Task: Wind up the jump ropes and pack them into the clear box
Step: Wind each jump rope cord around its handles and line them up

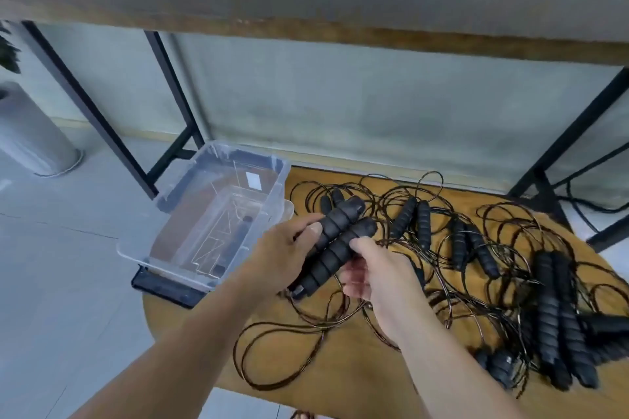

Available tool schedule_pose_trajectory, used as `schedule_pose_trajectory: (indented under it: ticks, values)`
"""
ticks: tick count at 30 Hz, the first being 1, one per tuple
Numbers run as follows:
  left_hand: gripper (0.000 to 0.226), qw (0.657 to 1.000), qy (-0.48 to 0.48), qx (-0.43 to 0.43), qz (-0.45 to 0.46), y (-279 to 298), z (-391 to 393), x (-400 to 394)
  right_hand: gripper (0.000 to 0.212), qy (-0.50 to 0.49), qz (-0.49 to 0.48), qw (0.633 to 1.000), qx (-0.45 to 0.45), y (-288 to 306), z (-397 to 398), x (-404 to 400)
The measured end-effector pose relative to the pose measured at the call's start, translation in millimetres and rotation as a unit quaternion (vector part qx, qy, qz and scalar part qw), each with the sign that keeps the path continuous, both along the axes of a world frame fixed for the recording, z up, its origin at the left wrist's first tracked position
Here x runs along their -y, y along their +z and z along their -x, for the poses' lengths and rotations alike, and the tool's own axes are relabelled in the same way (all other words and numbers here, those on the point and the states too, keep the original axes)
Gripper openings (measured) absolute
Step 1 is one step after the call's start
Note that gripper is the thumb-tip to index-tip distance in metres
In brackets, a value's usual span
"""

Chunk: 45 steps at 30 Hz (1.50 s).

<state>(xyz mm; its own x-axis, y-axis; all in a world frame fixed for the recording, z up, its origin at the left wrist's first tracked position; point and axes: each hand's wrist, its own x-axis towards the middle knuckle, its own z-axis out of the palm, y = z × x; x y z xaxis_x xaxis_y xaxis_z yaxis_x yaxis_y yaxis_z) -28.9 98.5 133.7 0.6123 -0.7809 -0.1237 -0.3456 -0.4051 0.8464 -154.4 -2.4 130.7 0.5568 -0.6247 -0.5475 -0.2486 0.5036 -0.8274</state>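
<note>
Jump rope handles (335,241) held by both hands, probably beside clear box (218,224).

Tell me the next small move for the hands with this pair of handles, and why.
Probably start looping the loose cord around the paired handles. The left hand already grips both handles side by side, the right hand holds them from the other side, and their cord trails unwound across the mat. The clear box sits open to the left.

No readable text — the box's white sticker (253,179) looks blank.
</note>
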Motion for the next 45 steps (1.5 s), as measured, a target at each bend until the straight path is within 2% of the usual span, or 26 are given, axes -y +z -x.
schedule_pose_trajectory:
  ticks: [2,6,8,11,14,17,20,22,24,25,27,28,30,33,37,40,45]
  values:
    - [0.028,0.999,0.001,0.017,0.032,41,1,9,0.021,-0.006,0.043,0.998,0.036,40,0,10]
    - [0.028,0.995,0.008,-0.035,0.096,107,-2,29,0.021,-0.026,0.111,0.99,0.087,108,0,32]
    - [0.034,0.991,-0.015,-0.054,0.118,133,-2,41,0.025,-0.041,0.132,0.985,0.103,135,1,44]
    - [0.029,0.986,-0.064,-0.055,0.143,168,4,56,0.03,-0.045,0.178,0.977,0.106,169,4,62]
    - [0.046,0.983,-0.124,-0.04,0.132,196,10,65,0.027,-0.063,0.215,0.97,0.095,193,10,74]
    - [0.063,0.98,-0.172,0.019,0.094,212,9,73,0.027,-0.062,0.228,0.968,0.084,205,13,83]
    - [0.055,0.982,-0.149,0.056,0.105,223,8,84,0.03,-0.054,0.219,0.97,0.088,215,12,90]
    - [0.047,0.983,-0.141,0.018,0.115,228,5,90,0.04,-0.049,0.237,0.968,0.072,224,12,95]
    - [0.039,0.983,-0.144,-0.034,0.11,233,0,94,0.048,-0.085,0.311,0.946,0.029,228,10,105]
    - [0.036,0.982,-0.148,-0.051,0.109,235,-3,97,0.047,-0.125,0.364,0.923,0.008,229,10,113]
    - [0.032,0.974,-0.162,-0.102,0.122,237,-8,100,0.036,-0.192,0.454,0.87,-0.005,226,9,127]
    - [0.029,0.965,-0.172,-0.14,0.137,238,-10,101,0.029,-0.199,0.465,0.862,-0.003,225,6,134]
    - [0.024,0.945,-0.187,-0.211,0.163,239,-11,103,0.035,-0.173,0.425,0.888,0.01,221,0,141]
    - [0.027,0.921,-0.183,-0.283,0.197,238,-18,107,0.039,-0.167,0.298,0.935,0.095,212,-14,141]
    - [0.03,0.888,-0.153,-0.364,0.234,232,-25,112,0.036,-0.156,0.185,0.949,0.204,205,-21,129]
    - [0.028,0.862,-0.127,-0.417,0.258,226,-28,116,0.037,-0.103,0.117,0.953,0.26,205,-29,114]
    - [0.044,0.845,-0.126,-0.466,0.232,213,-39,118,0.042,0.03,0.1,0.965,0.239,198,-38,92]
